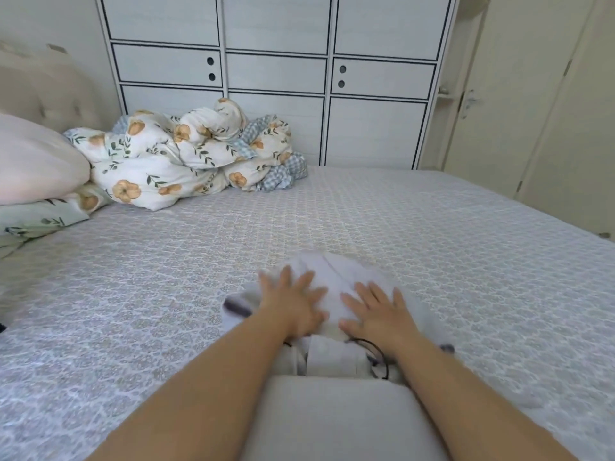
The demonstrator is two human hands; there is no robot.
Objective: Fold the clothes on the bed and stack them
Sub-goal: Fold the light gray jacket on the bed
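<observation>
Two hands: both lay flat on one pale garment near the front edge of the bed, side by side with a narrow gap between them.
Garment position: the white cloth sat directly under both palms, spreading a little beyond the fingertips toward the far side; its outline was blurred.
Garment edges: a dark-trimmed part stuck out to the left of the left hand, and another dark-tipped bit showed just right of the right wrist.
Left hand: fingers straight and spread, palm pressed down on the left part of the cloth; nothing gripped.
Right hand: fingers straight and slightly fanned, palm pressed on the right part; nothing gripped.
Right wrist: a thin dark band circled it.
Below the hands: more pale folded cloth lay between the forearms, touching the garment's near edge.
Near edge: a plain grey surface filled the space between the two forearms; what it was could not be told.
Far left: a crumpled floral duvet and pillows lay well apart from the hands.
Behind the bed: a white wardrobe.
</observation>
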